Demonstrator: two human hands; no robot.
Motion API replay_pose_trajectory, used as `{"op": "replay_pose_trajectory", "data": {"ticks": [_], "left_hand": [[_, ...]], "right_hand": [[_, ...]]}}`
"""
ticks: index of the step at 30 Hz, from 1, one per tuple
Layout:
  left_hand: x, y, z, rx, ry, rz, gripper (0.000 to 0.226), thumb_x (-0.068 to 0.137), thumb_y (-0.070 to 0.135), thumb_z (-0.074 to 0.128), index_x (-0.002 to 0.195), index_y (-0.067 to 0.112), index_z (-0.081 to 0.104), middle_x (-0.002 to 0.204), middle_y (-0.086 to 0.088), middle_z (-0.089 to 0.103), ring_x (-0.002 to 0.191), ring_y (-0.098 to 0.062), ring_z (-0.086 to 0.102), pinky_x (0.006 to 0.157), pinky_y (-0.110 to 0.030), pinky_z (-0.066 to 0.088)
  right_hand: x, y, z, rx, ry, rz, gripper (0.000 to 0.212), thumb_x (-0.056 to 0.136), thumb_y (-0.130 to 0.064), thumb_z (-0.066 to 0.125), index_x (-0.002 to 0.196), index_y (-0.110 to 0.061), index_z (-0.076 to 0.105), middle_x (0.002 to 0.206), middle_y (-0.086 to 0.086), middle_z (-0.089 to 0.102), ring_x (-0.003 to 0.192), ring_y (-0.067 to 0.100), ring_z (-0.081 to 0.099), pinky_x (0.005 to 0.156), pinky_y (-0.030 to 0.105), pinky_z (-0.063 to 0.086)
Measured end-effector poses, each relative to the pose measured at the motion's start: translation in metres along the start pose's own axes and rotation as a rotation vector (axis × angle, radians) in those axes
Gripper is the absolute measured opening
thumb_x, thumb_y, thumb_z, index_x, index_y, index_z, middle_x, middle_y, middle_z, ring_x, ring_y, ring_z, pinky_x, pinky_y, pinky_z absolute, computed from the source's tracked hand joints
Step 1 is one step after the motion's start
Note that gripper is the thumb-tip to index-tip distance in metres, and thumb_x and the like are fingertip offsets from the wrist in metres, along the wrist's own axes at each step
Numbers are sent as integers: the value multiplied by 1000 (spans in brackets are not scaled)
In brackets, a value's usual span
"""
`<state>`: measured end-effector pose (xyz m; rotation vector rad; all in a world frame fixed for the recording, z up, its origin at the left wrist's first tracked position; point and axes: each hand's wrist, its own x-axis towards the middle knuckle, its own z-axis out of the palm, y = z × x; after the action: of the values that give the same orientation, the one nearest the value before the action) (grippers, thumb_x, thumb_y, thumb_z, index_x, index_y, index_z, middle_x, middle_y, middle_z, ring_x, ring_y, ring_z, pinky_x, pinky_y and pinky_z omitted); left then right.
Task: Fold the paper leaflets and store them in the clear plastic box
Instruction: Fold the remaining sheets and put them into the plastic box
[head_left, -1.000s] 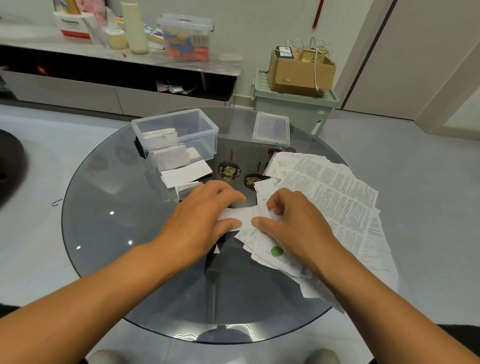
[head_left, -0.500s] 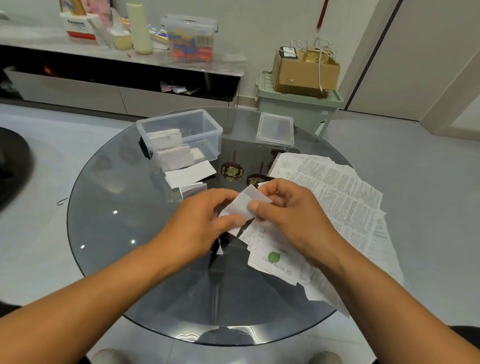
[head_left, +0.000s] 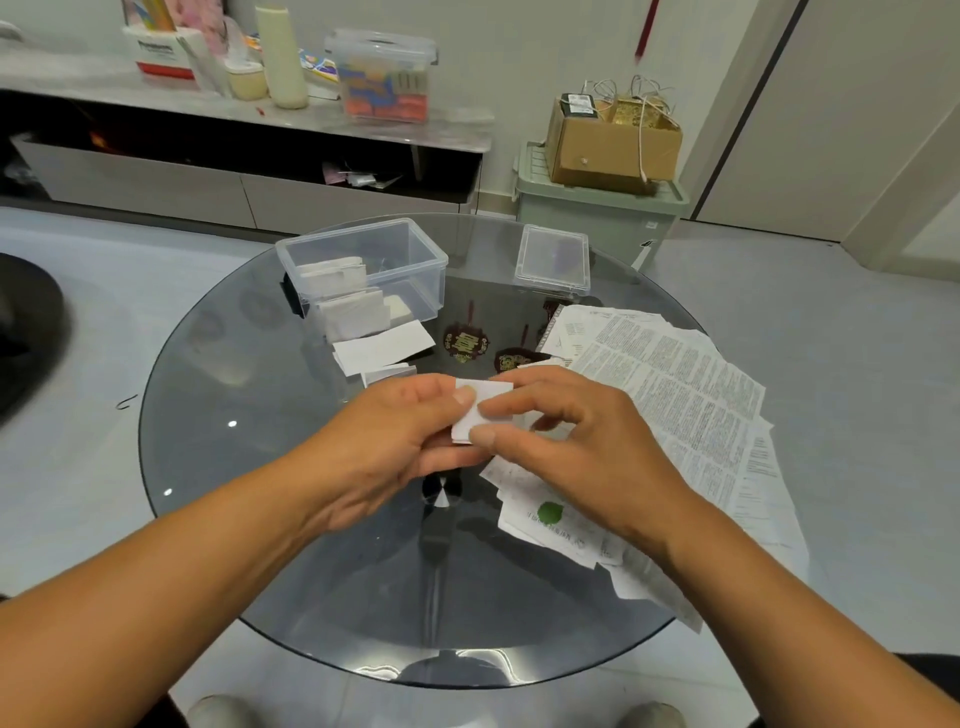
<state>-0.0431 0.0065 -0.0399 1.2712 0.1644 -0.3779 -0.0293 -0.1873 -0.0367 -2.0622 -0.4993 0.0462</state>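
Both hands (head_left: 470, 415) pinch folded leaflet (head_left: 480, 408) mid-surface; box (head_left: 415, 254) lies toward far-left edge, your left hand (head_left: 395, 436) nearer.

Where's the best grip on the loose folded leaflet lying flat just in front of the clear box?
Probably the folded leaflet's right end, approached from the right. It lies flat on the glass table, with that end angled toward open glass; the clear box and the other folded leaflets crowd its left and rear.

Both hands, left (head_left: 395, 441) and right (head_left: 582, 447), pinched a small folded leaflet (head_left: 480, 410) above the glass table (head_left: 234, 467); unfolded leaflets (head_left: 675, 405) lay right, the clear box (head_left: 415, 254) beyond.
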Motion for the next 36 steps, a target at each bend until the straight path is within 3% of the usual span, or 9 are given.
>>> {"op": "replay_pose_trajectory", "data": {"ticks": [2,9,16,20,23,25,28,31,36], "left_hand": [[1,-4,1,142,64,78,19,101,14,59,112,0,66,107,-16,76,99,-26,75,84,-31,62],[4,-6,-3,554,209,343,14,94,10,69,94,17,57,61,3,63,57,-16,64,52,-27,49],[7,-12,-42,1391,459,469,9,102,29,52,103,27,43,87,4,55,75,-24,53,63,-39,45],[4,-8,-36,1813,541,474,26,79,0,70,93,15,54,88,-1,35,72,-23,34,45,-31,21],[0,-14,-26,1875,425,542,33,67,-8,73,78,16,52,83,-2,44,72,-23,39,46,-32,23],[-2,-27,-20,1867,357,626,18,90,16,68,79,19,53,83,-1,54,75,-23,53,50,-34,36],[-5,-35,-15,1875,365,607,28,103,39,39,97,18,57,95,-1,58,86,-21,59,64,-32,42],[-3,-22,-23,1888,409,419,10,103,19,46,111,19,50,112,0,54,101,-22,56,68,-30,38],[6,-7,-44,1948,475,429,34,78,-8,63,104,14,65,106,-4,58,96,-27,53,76,-39,51]], "right_hand": [[1,-2,1,95,51,57,26,79,-51,79,98,-34,77,100,-14,74,95,7,70,83,27,57],[11,1,-1,231,59,276,5,92,-16,77,92,-20,79,78,4,78,66,11,67,61,23,50],[13,11,-31,-190,123,263,10,96,-31,71,105,-33,75,96,-18,72,89,1,65,80,24,49],[11,10,-41,-283,-4,318,12,93,-35,75,104,-35,74,99,-19,66,86,1,61,75,25,46],[8,10,-39,-374,-99,362,21,91,-36,76,112,-37,72,97,-21,59,86,-1,56,74,23,42],[7,7,-40,-423,-145,378,26,91,-39,76,116,-38,71,105,-18,59,92,3,56,81,26,43],[5,0,-45,-463,-236,383,36,88,-42,78,123,-42,66,113,-19,52,103,6,53,89,29,41],[1,-5,-51,-475,-357,376,51,84,-45,82,129,-46,59,117,-25,42,112,4,45,95,27,39],[-2,-3,-56,-505,-473,344,66,77,-46,88,132,-53,52,142,-29,38,122,0,37,101,26,31]]}}
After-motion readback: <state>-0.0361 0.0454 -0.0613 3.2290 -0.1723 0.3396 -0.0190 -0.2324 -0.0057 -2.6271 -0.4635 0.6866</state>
